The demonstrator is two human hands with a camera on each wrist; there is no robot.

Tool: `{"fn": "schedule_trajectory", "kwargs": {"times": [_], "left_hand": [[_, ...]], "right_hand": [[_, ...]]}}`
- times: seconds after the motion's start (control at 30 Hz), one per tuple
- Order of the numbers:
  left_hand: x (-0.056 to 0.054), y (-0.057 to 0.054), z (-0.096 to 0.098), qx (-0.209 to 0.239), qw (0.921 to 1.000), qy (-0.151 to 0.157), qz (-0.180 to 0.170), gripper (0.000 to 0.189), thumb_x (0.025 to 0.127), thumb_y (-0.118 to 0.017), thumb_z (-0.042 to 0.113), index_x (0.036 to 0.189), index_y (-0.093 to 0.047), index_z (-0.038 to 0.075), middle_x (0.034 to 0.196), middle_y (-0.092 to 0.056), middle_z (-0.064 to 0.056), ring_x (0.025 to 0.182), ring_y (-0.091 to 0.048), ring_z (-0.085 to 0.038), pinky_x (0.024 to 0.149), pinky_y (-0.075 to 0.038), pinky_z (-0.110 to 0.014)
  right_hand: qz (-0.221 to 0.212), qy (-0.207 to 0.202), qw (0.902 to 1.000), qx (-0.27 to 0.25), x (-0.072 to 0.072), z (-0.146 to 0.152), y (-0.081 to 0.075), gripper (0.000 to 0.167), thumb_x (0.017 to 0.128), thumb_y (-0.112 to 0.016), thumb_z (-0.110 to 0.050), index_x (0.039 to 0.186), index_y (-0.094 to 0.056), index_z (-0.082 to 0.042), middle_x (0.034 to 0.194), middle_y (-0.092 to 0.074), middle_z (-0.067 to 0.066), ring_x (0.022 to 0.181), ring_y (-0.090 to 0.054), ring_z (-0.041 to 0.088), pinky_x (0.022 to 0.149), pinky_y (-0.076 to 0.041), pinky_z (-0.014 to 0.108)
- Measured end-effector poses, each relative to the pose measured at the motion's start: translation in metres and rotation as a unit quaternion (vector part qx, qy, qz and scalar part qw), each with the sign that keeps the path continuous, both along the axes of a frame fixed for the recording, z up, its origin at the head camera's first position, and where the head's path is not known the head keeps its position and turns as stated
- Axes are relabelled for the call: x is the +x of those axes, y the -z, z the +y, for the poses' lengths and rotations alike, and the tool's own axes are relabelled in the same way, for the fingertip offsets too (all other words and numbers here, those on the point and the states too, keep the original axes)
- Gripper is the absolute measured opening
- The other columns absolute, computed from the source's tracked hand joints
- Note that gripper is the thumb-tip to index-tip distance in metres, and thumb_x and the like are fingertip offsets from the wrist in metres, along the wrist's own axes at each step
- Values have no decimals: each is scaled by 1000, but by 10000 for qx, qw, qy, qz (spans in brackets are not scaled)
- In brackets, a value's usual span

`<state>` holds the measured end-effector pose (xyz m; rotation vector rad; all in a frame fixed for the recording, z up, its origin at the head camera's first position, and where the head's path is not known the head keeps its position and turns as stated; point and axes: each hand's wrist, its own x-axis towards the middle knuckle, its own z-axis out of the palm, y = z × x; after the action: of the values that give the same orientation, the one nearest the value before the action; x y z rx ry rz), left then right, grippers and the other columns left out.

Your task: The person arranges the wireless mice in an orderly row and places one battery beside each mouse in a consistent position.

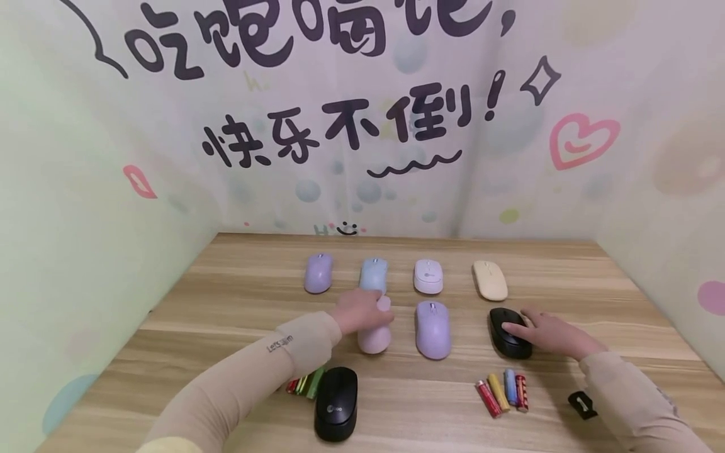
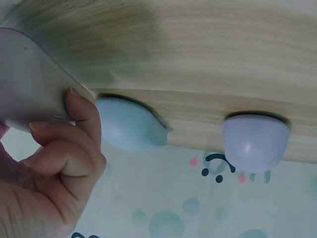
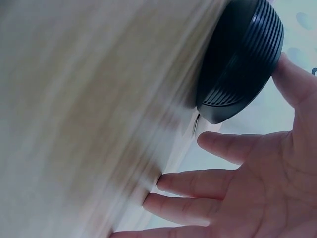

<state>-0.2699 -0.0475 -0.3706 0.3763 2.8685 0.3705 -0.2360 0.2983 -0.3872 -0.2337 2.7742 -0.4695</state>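
My left hand [image 1: 359,310] grips a pale pink computer mouse [image 1: 374,340], its fingers curled along the side. In the left wrist view this mouse looks tilted, and part of it lies outside the picture. Just behind it is a light blue mouse [image 1: 372,274], partly covered by the hand. My right hand [image 1: 557,332] is beside a black mouse [image 1: 503,336], thumb resting against it. Its other fingers [image 3: 198,183] are extended and spread, their tips near the tabletop. A purple mouse [image 1: 433,331] lies between the two hands.
A purple mouse [image 1: 318,274], a white-lilac mouse [image 1: 428,277] and a cream mouse [image 1: 490,281] line the back. Another black mouse [image 1: 337,406] lies in front. Batteries [image 1: 498,393] lie right; more batteries [image 1: 311,384] are partly behind the left sleeve. A small black piece [image 1: 582,404] adjoins the right sleeve.
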Motion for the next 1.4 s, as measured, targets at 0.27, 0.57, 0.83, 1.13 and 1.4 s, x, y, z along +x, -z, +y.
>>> {"fn": "schedule_trajectory", "kwargs": {"times": [0.27,0.57,0.83,1.13,1.4], "left_hand": [[-4,11,-3,-181,9973,431,574,51,80,-55,41,122,-57,15,108,-65,-10,93,-60,-24,76,-43,-40],[-5,18,-1,-755,9895,521,1118,41,80,-55,48,102,-64,14,93,-67,-9,79,-60,-21,62,-43,-37],[-3,18,-1,-906,9863,409,1315,38,78,-57,49,90,-64,13,86,-66,-8,73,-60,-20,57,-44,-36],[3,15,-3,-876,9903,288,1041,53,83,-54,53,121,-59,16,99,-67,-10,85,-63,-24,64,-47,-40],[1,20,-6,-847,9904,245,1069,55,82,-53,57,120,-59,18,95,-67,-9,83,-63,-24,62,-46,-40]], "right_hand": [[68,-41,10000,-41,0,-2,0,87,90,-40,-57,131,-29,19,126,-36,44,116,-33,59,89,-32,63],[122,-52,9999,-38,0,-4,-1,86,90,-40,-57,130,-31,19,126,-37,44,115,-34,58,89,-32,63],[100,-43,9999,-54,0,-6,0,86,90,-41,-57,130,-31,18,125,-37,44,115,-34,58,88,-32,63],[59,-28,9999,-86,-1,-6,1,86,90,-40,-57,130,-31,18,125,-37,44,115,-35,58,88,-33,63],[-22,-54,10000,-13,-2,-4,2,87,90,-38,-57,130,-30,19,125,-37,44,114,-35,58,88,-33,63]]}}
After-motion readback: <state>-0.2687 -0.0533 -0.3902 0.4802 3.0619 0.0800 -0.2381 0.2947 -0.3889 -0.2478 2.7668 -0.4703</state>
